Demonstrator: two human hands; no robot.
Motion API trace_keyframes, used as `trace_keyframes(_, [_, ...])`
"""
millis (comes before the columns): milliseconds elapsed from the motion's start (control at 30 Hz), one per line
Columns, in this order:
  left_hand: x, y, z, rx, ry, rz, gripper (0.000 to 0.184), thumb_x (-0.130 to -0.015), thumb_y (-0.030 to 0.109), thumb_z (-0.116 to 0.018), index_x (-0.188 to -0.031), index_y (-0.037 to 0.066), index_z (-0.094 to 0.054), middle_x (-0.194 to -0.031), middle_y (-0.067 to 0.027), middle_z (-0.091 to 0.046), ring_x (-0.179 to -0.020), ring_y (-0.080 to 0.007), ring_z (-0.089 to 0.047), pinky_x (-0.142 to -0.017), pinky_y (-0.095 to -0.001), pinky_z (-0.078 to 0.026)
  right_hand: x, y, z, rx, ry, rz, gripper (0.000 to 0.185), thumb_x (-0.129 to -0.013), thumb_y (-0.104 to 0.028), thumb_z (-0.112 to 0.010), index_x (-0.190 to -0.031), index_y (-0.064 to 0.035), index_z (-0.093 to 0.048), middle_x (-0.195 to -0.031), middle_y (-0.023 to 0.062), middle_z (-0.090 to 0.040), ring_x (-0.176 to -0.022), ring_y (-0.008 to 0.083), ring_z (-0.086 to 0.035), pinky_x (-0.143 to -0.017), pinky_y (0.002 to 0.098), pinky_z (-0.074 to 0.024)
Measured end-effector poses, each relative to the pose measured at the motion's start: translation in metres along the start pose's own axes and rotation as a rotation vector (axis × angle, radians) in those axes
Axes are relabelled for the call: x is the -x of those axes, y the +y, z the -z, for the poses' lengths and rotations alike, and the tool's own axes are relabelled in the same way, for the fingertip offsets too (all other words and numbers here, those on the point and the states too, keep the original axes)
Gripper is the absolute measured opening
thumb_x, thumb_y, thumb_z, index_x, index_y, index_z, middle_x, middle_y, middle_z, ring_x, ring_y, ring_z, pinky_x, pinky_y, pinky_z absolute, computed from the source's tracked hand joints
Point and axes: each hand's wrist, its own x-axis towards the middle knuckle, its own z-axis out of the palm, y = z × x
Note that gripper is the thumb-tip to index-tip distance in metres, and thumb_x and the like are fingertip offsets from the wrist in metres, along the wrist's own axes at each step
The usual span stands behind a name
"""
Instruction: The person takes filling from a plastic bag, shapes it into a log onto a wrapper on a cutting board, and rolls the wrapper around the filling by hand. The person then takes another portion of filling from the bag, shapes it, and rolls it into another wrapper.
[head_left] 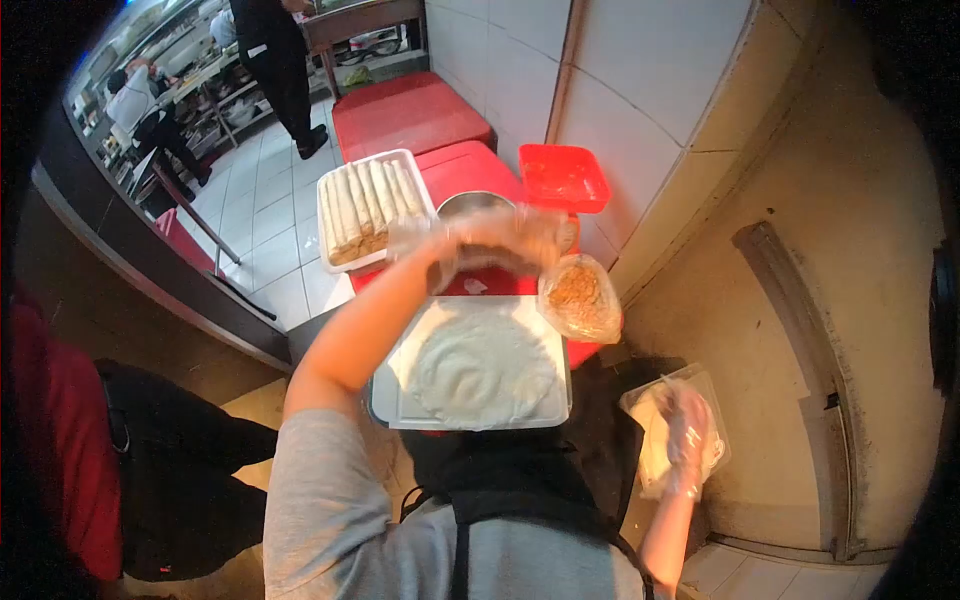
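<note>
- Stage: judged from the layout, partway through a batch. A pale round sheet (480,370) lies flat and unfolded on a white board (400,410) before the person, with no filling visible on it.
- Done: apparently finished rolls (370,200) lie side by side in a white tray (324,225), upper left.
- Left: orange-brown filling (577,288) remains in a clear bag (583,328); spare sheets (652,440) lie in a clear container (716,405), lower right.
- Left hand (510,240): blurred, before a metal bowl (478,203); finger state cannot be told.
- Right hand (688,425): gloved, fingers bent over the spare sheets; whether it pinches one cannot be told.
- Surface: red plastic support (465,165) beneath tray and bowl; red tub (565,178) beyond the bag.
- Room: tiled wall (650,75), tiled floor (285,215); two people in the kitchen behind, a dark red sleeve (65,450) at left.
</note>
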Motion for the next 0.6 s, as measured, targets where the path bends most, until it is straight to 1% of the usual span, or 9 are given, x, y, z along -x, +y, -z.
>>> trace_keyframes(33, [0.013, -0.034, -0.009, -0.062, -0.015, 0.025, 0.048, -0.085, 0.006, -0.076, -0.126, 0.004, -0.053, -0.083, 0.0025, -0.058, -0.076, -0.0097, -0.057, -0.066, -0.0262, -0.048, -0.007, -0.003, -0.036, -0.123, -0.188, 0.047, 0.039, -0.098, -0.033, -0.065, -0.122, -0.0023, -0.065, -0.119, 0.0057, -0.067, -0.108, 0.0166, -0.064, -0.094, 0.0335, -0.051])
trace_keyframes(100, [0.042, -0.089, -0.041, -0.132, -0.037, 0.059, 0.063, -0.08, 0.001, -0.077, -0.137, 0.003, -0.049, -0.086, 0.0004, -0.065, -0.082, -0.012, -0.063, -0.071, -0.0274, -0.053, -0.012, -0.02, -0.104, 0.242, -0.396, 0.065, 0.042, -0.094, -0.03, -0.069, -0.126, -0.0031, -0.065, -0.122, 0.008, -0.067, -0.115, 0.0199, -0.062, -0.101, 0.0354, -0.0482])
trace_keyframes(167, [0.087, -0.077, -0.086, -0.185, 0.161, 0.169, 0.063, -0.081, -0.002, -0.076, -0.137, 0.005, -0.048, -0.096, -0.0046, -0.068, -0.088, -0.0135, -0.066, -0.076, -0.0286, -0.055, -0.023, -0.001, -0.15, 0.472, -0.633, 0.367, 0.05, -0.091, -0.03, -0.072, -0.132, -0.0037, -0.062, -0.132, 0.0136, -0.063, -0.125, 0.0275, -0.058, -0.108, 0.0384, -0.0433])
trace_keyframes(233, [0.113, -0.133, -0.106, -0.018, 0.317, 0.182, 0.065, -0.082, -0.003, -0.076, -0.139, 0.006, -0.046, -0.105, -0.0072, -0.067, -0.095, -0.0153, -0.066, -0.082, -0.0293, -0.056, -0.026, 0.02, -0.19, 0.626, -0.767, 0.62, 0.055, -0.088, -0.031, -0.074, -0.135, -0.0047, -0.06, -0.14, 0.0181, -0.057, -0.13, 0.0331, -0.054, -0.111, 0.0406, -0.04])
trace_keyframes(267, [0.119, -0.19, -0.109, 0.183, 0.304, 0.167, 0.061, -0.081, -0.002, -0.077, -0.136, 0.005, -0.051, -0.113, -0.009, -0.066, -0.1, -0.0179, -0.065, -0.083, -0.0318, -0.055, -0.026, 0.032, -0.205, 0.572, -0.812, 0.598, 0.054, -0.088, -0.029, -0.074, -0.134, -0.0044, -0.061, -0.139, 0.0185, -0.058, -0.129, 0.0331, -0.055, -0.11, 0.0408, -0.0408])
trace_keyframes(367, [0.134, -0.137, -0.125, -0.639, 0.527, -0.275, 0.053, -0.08, -0.001, -0.078, -0.128, 0.005, -0.059, -0.113, -0.0096, -0.066, -0.102, -0.0213, -0.065, -0.082, -0.034, -0.054, -0.022, 0.053, -0.233, 0.433, -0.894, 0.548, 0.048, -0.088, -0.025, -0.075, -0.13, -0.004, -0.064, -0.135, 0.0192, -0.061, -0.125, 0.0331, -0.057, -0.107, 0.0411, -0.0438])
trace_keyframes(400, [0.14, -0.144, -0.135, -0.464, 0.628, -0.197, 0.044, -0.078, 0.001, -0.078, -0.12, 0.004, -0.065, -0.108, -0.0126, -0.066, -0.102, -0.0258, -0.066, -0.081, -0.0365, -0.053, -0.019, 0.053, -0.238, 0.408, -0.892, 0.541, 0.046, -0.088, -0.022, -0.075, -0.128, -0.0041, -0.065, -0.132, 0.0191, -0.063, -0.123, 0.0333, -0.059, -0.105, 0.0411, -0.0452])
trace_keyframes(500, [0.147, -0.157, -0.137, -0.407, 0.629, -0.009, 0.041, -0.08, 0.002, -0.077, -0.119, 0.004, -0.066, -0.106, -0.0134, -0.067, -0.103, -0.0264, -0.066, -0.082, -0.0377, -0.052, -0.011, 0.06, -0.239, 0.386, -0.857, 0.537, 0.038, -0.086, -0.016, -0.074, -0.122, -0.0047, -0.069, -0.121, 0.0179, -0.067, -0.115, 0.0338, -0.063, -0.1, 0.0408, -0.0489])
trace_keyframes(600, [0.147, -0.159, -0.136, -0.588, 0.67, -0.095, 0.04, -0.076, 0.002, -0.081, -0.114, 0.003, -0.069, -0.102, -0.0129, -0.069, -0.097, -0.0246, -0.066, -0.088, -0.0371, -0.052, -0.016, 0.068, -0.239, 0.403, -0.86, 0.625, 0.033, -0.086, -0.013, -0.073, -0.118, -0.0057, -0.071, -0.115, 0.016, -0.069, -0.109, 0.0338, -0.065, -0.097, 0.0405, -0.0509])
